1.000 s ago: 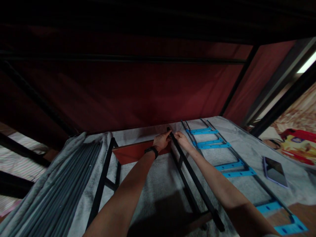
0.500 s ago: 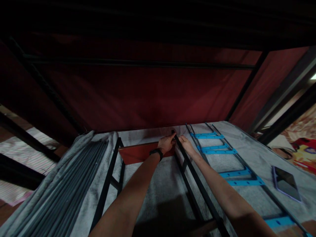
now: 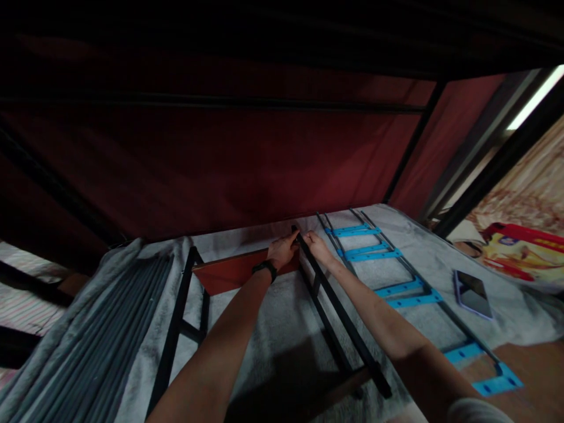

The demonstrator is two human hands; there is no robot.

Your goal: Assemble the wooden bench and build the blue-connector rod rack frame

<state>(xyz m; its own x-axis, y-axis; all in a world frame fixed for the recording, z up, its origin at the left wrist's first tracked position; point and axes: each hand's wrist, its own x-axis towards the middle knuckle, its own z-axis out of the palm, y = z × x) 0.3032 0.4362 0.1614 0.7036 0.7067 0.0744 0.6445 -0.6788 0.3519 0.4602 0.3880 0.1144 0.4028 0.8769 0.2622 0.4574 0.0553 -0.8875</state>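
Observation:
A black metal frame (image 3: 339, 317) with a reddish-brown wooden board (image 3: 229, 271) across its far end stands on a grey blanket. My left hand (image 3: 282, 251), with a dark band on its wrist, grips the far end of the frame's right side, where board and metal meet. On the outer side of that same bar, my right hand (image 3: 318, 249) has its fingers pinched together close against the metal. Whatever those fingertips hold is too small or hidden to make out.
Many grey tubes (image 3: 118, 335) lie bundled at the left. Dark rods with blue brackets (image 3: 374, 255) lie at the right, beside a phone (image 3: 473, 294). Dark red fabric (image 3: 247, 170) and black bed bars (image 3: 414, 147) enclose the space. A red-and-yellow package (image 3: 524, 252) sits far right.
The view has turned to the right, so everything sits further left in the picture. Both hands stay at the same end of the frame, with little visible movement.

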